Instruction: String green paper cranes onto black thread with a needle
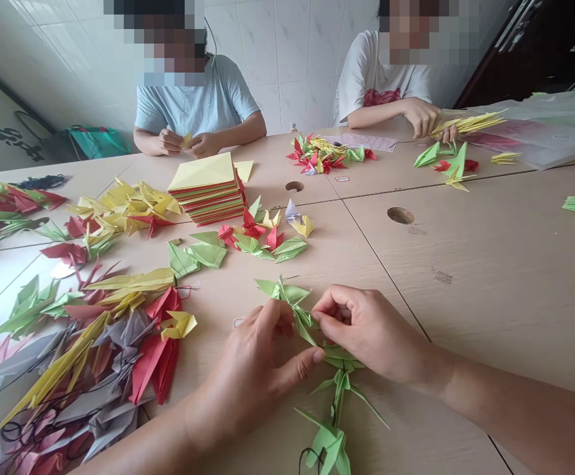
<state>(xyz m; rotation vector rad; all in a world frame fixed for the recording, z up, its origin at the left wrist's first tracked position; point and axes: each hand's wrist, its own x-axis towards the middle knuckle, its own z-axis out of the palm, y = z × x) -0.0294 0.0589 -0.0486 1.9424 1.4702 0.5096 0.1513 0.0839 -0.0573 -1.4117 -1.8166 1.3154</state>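
Here, green paper cranes [301, 315], pinched between fingertips [317, 318]

— What do you have on your arms?

— Nothing that shows. Your left hand [255, 369] and right hand [366, 333] are bare, with no gloves, rings or watch in view.

— And sleeves?

— Your forearms are uncovered up to the picture's lower edge, so no sleeve or cuff appears. Your fingernails are short and unpainted, as far as they show.
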